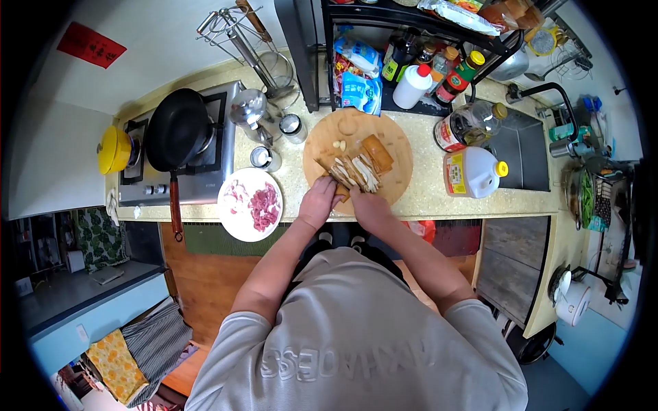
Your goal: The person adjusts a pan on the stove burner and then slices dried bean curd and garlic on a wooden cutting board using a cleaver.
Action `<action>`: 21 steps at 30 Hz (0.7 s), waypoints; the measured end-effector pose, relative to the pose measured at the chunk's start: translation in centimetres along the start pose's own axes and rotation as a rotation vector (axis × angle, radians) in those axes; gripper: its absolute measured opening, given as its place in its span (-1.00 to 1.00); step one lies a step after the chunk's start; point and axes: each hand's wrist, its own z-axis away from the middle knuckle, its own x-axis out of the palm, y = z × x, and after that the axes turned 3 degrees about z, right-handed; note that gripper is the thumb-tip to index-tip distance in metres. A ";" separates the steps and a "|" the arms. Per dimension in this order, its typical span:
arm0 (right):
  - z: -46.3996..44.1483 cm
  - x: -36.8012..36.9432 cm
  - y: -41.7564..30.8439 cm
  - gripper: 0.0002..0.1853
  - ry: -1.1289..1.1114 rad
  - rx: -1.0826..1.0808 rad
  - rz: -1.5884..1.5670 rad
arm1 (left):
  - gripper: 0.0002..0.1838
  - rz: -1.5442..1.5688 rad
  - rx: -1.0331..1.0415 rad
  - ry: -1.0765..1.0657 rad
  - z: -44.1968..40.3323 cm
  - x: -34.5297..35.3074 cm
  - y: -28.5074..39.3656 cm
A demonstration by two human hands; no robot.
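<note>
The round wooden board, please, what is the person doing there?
The person's left hand and right hand touch the cut brown-and-white food on the board; their exact grip is hidden. A brown block and two small pale pieces lie beyond the hands. A plate of raw-looking meat stands to the left.

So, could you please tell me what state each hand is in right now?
Left hand: at the slices, fingers bent; grip can't be told.
Right hand: fingertips at the slices; grip can't be told.

Both hands (339, 204) on sliced brown food (356, 171), round wooden board (321, 142), plate of meat (240, 230)
</note>
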 end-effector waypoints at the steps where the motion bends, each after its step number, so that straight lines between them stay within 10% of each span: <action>1: -0.1 0.8 0.3 -0.85 0.011 0.003 0.002 | -0.54 -0.003 0.003 0.000 0.0 0.0 0.1; 21: 1.7 -3.0 -1.0 -0.87 -0.004 -0.043 0.035 | -0.56 0.034 0.008 0.031 0.5 -0.2 -0.1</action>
